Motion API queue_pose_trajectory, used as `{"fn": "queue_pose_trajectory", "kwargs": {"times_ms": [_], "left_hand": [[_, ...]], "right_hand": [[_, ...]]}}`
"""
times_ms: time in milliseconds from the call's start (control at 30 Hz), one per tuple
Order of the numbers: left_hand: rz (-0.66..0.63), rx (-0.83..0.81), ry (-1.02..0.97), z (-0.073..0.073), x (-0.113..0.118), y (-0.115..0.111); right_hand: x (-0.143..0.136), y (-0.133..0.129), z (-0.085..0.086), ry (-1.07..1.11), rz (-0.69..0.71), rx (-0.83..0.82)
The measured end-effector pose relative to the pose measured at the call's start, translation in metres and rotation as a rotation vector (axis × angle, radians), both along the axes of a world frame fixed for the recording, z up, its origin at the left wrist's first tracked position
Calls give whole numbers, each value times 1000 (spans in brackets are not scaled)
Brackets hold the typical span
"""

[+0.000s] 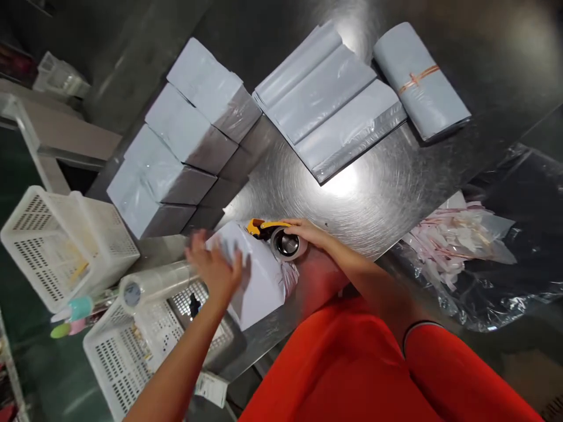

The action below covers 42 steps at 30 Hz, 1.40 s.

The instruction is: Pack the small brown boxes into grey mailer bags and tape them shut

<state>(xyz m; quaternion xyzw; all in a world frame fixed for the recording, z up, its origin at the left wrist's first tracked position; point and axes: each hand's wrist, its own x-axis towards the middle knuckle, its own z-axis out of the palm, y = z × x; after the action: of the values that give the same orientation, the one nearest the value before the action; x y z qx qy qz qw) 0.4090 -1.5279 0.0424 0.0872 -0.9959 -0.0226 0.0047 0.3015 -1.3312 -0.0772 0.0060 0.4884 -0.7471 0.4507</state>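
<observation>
Two bare hands at work at the near edge of the metal table [347, 205]. Right hand [310, 232]: grip closed on the tape dispenser [266, 229], which has yellow parts; the tape roll [299, 251] sits on the side toward the wrist. Left hand [215, 266]: grip open, fingers spread, blurred; contact with the parcel cannot be told.

Parcel [257, 287]: white, lies close to the near edge, between the hands. Its right end shows crumpled clear wrap. Dispenser is at the parcel's upper right side, roll close to the crumpled end.

Pile [176, 140] of white wrapped packs: set in rows on the table, beyond the parcel, farther from the near edge. Sheets [323, 94], grey-white and overlapping, lie flat to the right of the pile, well apart from the near edge. Bundle [420, 79] beside them, tied crosswise with orange string.

Left end: one white basket [105, 217], a second basket [116, 343] nearer the person, and a clear film roll [162, 284] lying across the latter. Past the near edge, to the right: black plastic [523, 252] with pale scraps [453, 240] on it.
</observation>
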Motion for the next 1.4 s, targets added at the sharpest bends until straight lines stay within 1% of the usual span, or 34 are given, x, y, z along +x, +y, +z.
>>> {"fn": "queue_pose_trajectory", "kwargs": {"times_ms": [33,67,100,133,167,200,267,333,433,500,533,600,667,700,733,767,800,833,900,967,1033,1100,1167,1200,1267,1333,1400], "left_hand": [[-419,15,-93,0,14,14],[-838,77,-264,-2,26,27],[-1126,94,-374,-5,34,38],[-1287,87,-461,-8,38,46],[-1349,71,-540,-12,38,51],[-1337,48,-591,-16,35,51],[-1220,30,-647,-24,24,43],[-1121,37,-625,-30,13,31],[-958,-1,-467,-36,4,19],[-866,-19,-357,-37,0,19],[-821,-16,-314,-38,-1,20],[-680,5,-246,-38,-7,24],[-447,20,-176,-39,-16,28],[-327,23,-137,-39,-21,31],[-228,23,-97,-40,-28,34],[-153,20,-59,-40,-34,36],[-100,14,-27,-40,-40,38],[-54,7,-3,-40,-46,39],[81,3,-9,-39,-57,37],[291,24,-92,-38,-66,31],[476,37,-180,-37,-74,22],[583,8,-212,-37,-79,14],[628,-38,-206,-38,-81,12],[642,-56,-202,-38,-82,12],[659,-82,-199,-38,-81,16],[671,-97,-198,-38,-81,20],[679,-104,-196,-38,-80,22]], "right_hand": [[-7,-3,-1,-34,34,-17],[-12,-5,-1,-58,60,-26],[-14,-7,-2,-71,76,-30],[-15,-8,-2,-74,86,-29],[-15,-9,-2,-69,92,-24],[-14,-11,-2,-58,96,-18],[-14,-17,-3,-11,102,-12],[-17,-28,-5,33,85,-10],[-30,-46,-7,112,87,-18],[-39,-42,-8,159,121,-37],[-42,-32,-9,176,143,-48],[-38,5,-10,196,200,-72],[-21,55,-9,228,258,-76],[-8,79,-7,249,242,-44],[6,100,-4,251,183,1],[19,115,0,233,172,9],[30,123,3,222,152,14],[38,125,6,213,130,17],[41,110,9,219,85,10],[26,82,7,226,55,-2],[0,54,3,169,69,-5],[-24,38,-3,78,104,6],[-32,40,-6,45,118,5],[-28,48,-7,70,115,0],[-3,76,-6,158,81,11],[39,113,0,221,31,62],[83,145,8,178,64,81]]}}
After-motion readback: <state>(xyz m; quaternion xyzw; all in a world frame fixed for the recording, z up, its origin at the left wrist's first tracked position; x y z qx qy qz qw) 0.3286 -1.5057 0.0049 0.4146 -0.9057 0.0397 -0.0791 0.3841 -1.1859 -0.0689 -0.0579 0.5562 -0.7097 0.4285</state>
